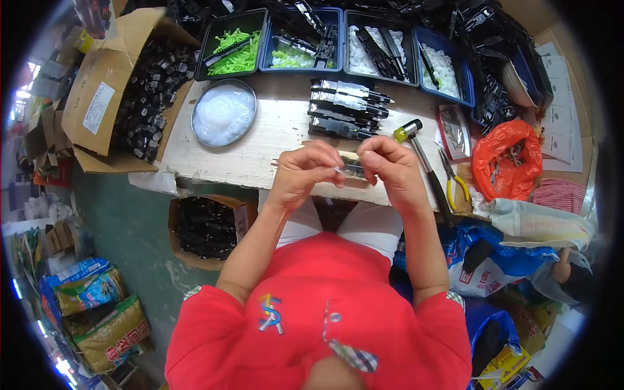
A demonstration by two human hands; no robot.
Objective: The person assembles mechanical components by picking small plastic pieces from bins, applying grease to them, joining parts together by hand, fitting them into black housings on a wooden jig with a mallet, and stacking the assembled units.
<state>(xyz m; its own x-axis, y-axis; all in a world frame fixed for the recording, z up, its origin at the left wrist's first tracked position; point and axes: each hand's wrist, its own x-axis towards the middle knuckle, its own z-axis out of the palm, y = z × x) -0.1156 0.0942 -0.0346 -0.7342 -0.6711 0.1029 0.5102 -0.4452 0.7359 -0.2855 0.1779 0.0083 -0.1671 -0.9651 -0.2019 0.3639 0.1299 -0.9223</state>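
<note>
My left hand (307, 172) is at the table's front edge, its thumb and forefinger pinched on a small white piece (338, 169). Close beside it on the right, my right hand (392, 168) has its fingers closed; what they hold is too small to make out. Between the two hands a dark part (353, 168) lies at the table edge, partly hidden by fingers. Just beyond the hands is a stack of black and silver mechanisms (344, 109). A hammer (426, 156) with a yellow and black head lies right of my right hand.
Bins (385, 77) of green and white pieces line the back. A round dish (223, 113) holds whitish grease. Left stands a cardboard box (97, 84) of black parts. Yellow-handled pliers (455, 181) and a red bag (497, 162) are at right; another box (243, 224) sits below.
</note>
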